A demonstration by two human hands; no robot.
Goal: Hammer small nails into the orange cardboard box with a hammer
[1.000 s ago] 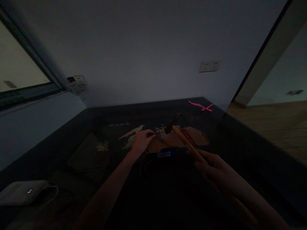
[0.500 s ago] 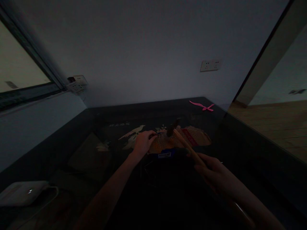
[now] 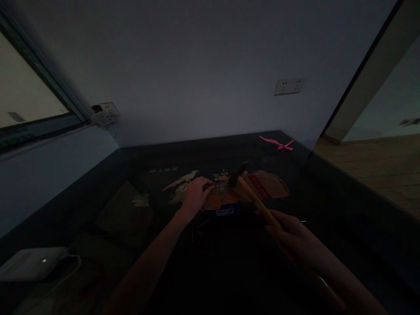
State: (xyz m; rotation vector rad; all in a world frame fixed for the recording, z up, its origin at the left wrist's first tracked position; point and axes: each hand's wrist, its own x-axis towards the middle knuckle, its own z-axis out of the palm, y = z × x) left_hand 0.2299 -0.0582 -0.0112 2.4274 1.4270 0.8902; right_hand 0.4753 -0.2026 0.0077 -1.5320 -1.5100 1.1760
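Note:
My right hand (image 3: pixel 287 225) is wrapped round the wooden handle of a hammer (image 3: pixel 259 202). The dark hammer head is over a tan, speckled flat piece (image 3: pixel 272 186) with a red band and a blue label (image 3: pixel 227 210); in this dim light I cannot tell if they touch. At the left end of that piece, the fingers of my left hand (image 3: pixel 196 194) are pinched together. Whatever they hold is too small and dark to name. A few thin, pale, pin-like slivers (image 3: pixel 193 232) lie on the near side of the piece.
Everything rests on a dark table (image 3: pixel 183 144) with a pale bird design (image 3: pixel 183 181). A pink ribbon (image 3: pixel 278 144) lies at the back right corner. At the left front is a white box-like device (image 3: pixel 33 264) with a cable. A wall with sockets (image 3: pixel 289 86) stands behind.
The hammer and both hands hold almost the same place, and the grips are unchanged. The whole view has shifted very slightly.

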